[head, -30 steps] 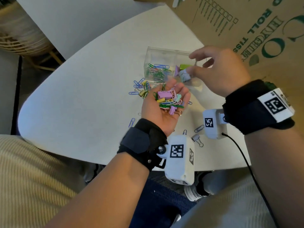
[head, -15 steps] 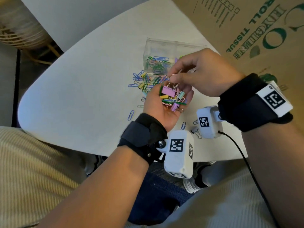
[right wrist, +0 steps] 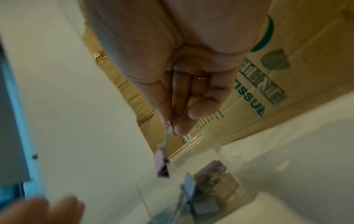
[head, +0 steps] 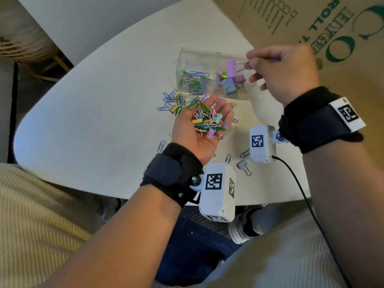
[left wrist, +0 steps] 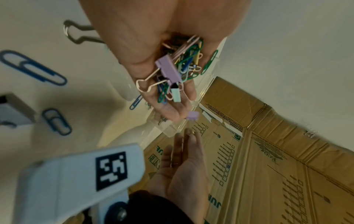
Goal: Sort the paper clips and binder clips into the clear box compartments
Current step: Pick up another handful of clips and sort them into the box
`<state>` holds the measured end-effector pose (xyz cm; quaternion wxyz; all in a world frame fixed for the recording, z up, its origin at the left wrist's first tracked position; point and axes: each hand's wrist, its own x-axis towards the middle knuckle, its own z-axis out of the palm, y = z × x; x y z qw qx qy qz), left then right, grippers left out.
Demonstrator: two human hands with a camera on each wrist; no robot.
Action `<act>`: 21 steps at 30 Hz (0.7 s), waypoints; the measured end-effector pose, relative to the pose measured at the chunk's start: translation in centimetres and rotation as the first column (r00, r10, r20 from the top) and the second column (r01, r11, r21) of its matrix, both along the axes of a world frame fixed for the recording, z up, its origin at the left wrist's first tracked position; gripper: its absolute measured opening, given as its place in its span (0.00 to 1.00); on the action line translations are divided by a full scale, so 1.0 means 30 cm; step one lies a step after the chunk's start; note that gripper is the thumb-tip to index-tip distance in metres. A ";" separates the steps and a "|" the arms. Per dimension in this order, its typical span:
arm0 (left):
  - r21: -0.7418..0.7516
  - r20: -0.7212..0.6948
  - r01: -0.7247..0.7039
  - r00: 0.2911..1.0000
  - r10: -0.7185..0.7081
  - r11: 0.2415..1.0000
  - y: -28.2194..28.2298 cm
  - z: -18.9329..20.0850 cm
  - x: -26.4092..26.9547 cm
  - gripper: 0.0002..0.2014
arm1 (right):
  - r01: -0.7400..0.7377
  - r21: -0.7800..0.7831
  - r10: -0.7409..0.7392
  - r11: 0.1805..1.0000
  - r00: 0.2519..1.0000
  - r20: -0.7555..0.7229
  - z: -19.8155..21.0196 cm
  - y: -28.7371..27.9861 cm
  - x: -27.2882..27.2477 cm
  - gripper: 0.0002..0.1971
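Observation:
My left hand point(head: 223, 107) lies palm up in front of the clear box point(head: 187, 59), carrying a pile of mixed clips point(head: 205, 121) on its lightly cupped palm. The left wrist view shows that pile of mixed clips point(left wrist: 178, 68) lying along fairly straight fingers. My right hand point(head: 249, 63) pinches the wire handle of a purple binder clip point(head: 231, 66), which hangs over the box's right compartment. That compartment holds binder clips point(head: 228, 83); the left one holds paper clips point(head: 194, 80). In the right wrist view the purple binder clip point(right wrist: 161, 162) dangles from my right hand point(right wrist: 170, 125).
Loose paper clips point(head: 172, 102) lie on the white table point(head: 93, 121) just left of the box front. A grey binder clip point(head: 243, 165) and blue paper clips point(head: 161, 145) lie near the front edge. A cardboard carton point(head: 311, 28) stands behind right, a wicker basket point(head: 20, 42) far left.
The right hand came down to the left palm, took a purple binder clip from the pile, and carried it up and right over the box's right compartment. The left hand stayed roughly in place.

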<state>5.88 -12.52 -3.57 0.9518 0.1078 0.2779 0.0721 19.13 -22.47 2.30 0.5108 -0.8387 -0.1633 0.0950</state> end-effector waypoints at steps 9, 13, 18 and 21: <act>-0.019 0.024 -0.086 0.996 0.086 0.996 0.042 0.026 0.017 0.17 | -0.259 -0.338 0.334 0.905 0.924 0.186 0.068 0.013 -0.072 0.03; 0.040 0.037 -0.146 0.989 0.144 0.989 0.068 0.045 0.032 0.15 | -0.468 -0.414 0.525 0.781 0.851 0.029 0.073 0.036 -0.144 0.07; 0.012 0.046 -0.216 0.976 0.215 0.976 0.074 0.066 0.037 0.14 | -0.415 -0.503 0.529 0.758 0.842 0.102 0.049 0.073 -0.176 0.10; -0.016 0.013 -0.225 0.974 0.226 0.974 0.073 0.064 0.035 0.15 | -0.410 -0.504 0.541 0.760 0.829 0.141 0.043 0.079 -0.183 0.10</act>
